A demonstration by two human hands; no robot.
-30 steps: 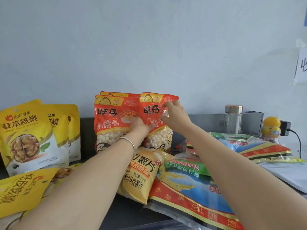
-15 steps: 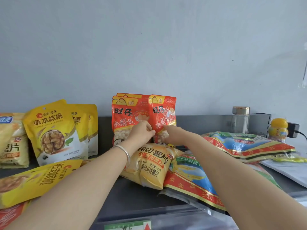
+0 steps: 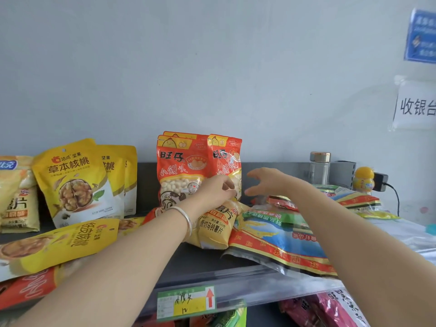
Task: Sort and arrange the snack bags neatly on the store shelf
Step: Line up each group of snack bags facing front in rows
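Observation:
Three orange-red bun-snack bags (image 3: 181, 166) stand upright against the back wall on the dark shelf (image 3: 203, 263). My left hand (image 3: 215, 192), with a silver bracelet on the wrist, rests against the lower front of the rightmost orange-red bag (image 3: 224, 156), fingers curled on it. My right hand (image 3: 266, 182) hovers just right of that bag, fingers spread and holding nothing. A yellow potato-chip bag (image 3: 214, 227) lies flat below my left hand. Beside it lie large blue-green-and-red bags (image 3: 283, 234).
Yellow walnut bags (image 3: 75, 180) stand at the left, with another yellow walnut bag (image 3: 59, 244) lying in front. A glass jar (image 3: 319, 167), a yellow bottle (image 3: 364, 179) and a plugged charger (image 3: 379, 181) stand at the back right. A price tag (image 3: 186, 303) hangs on the shelf edge.
My right hand has let go of the rightmost orange-red bag and drawn off to the right, fingers spread. My left hand stays low on the bags. The view shifted.

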